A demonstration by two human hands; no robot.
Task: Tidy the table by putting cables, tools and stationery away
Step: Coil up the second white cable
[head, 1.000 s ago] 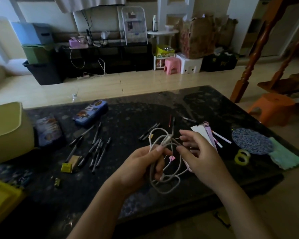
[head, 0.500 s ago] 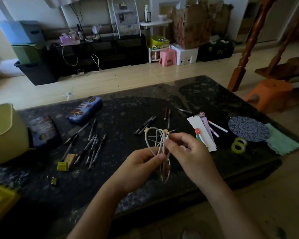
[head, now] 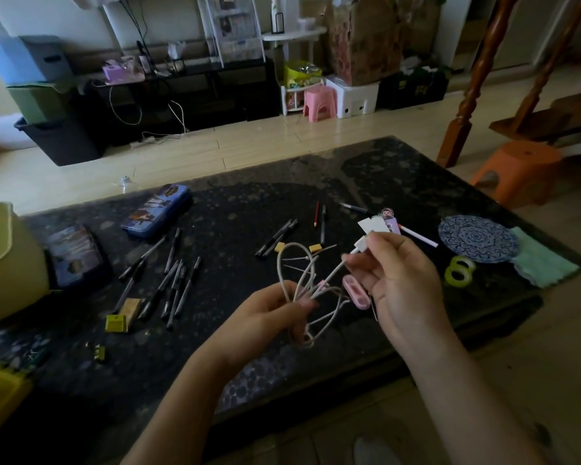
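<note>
A white cable (head: 303, 284) hangs in loose loops over the front middle of the dark table (head: 366, 182). My left hand (head: 269, 313) grips the gathered loops from below. My right hand (head: 399, 276) pinches the cable's white plug end, raised up and to the right of the loops. A small pink oval object (head: 356, 292) shows between my two hands. Several dark pens (head: 171, 283) lie scattered on the table's left half. More pens (head: 275, 237) lie behind the cable.
Two pencil cases (head: 156, 214) (head: 76, 253) and a green bin (head: 4, 260) stand at the left. A yellow box (head: 116, 323) lies near the pens. A patterned round mat (head: 478, 238), tape rolls (head: 458, 271) and a green cloth (head: 544, 258) lie at the right. An orange stool (head: 520, 169) stands beyond the table.
My right hand has drawn the plug end up and to the right, away from the bundle. The loops have spread looser in my left hand.
</note>
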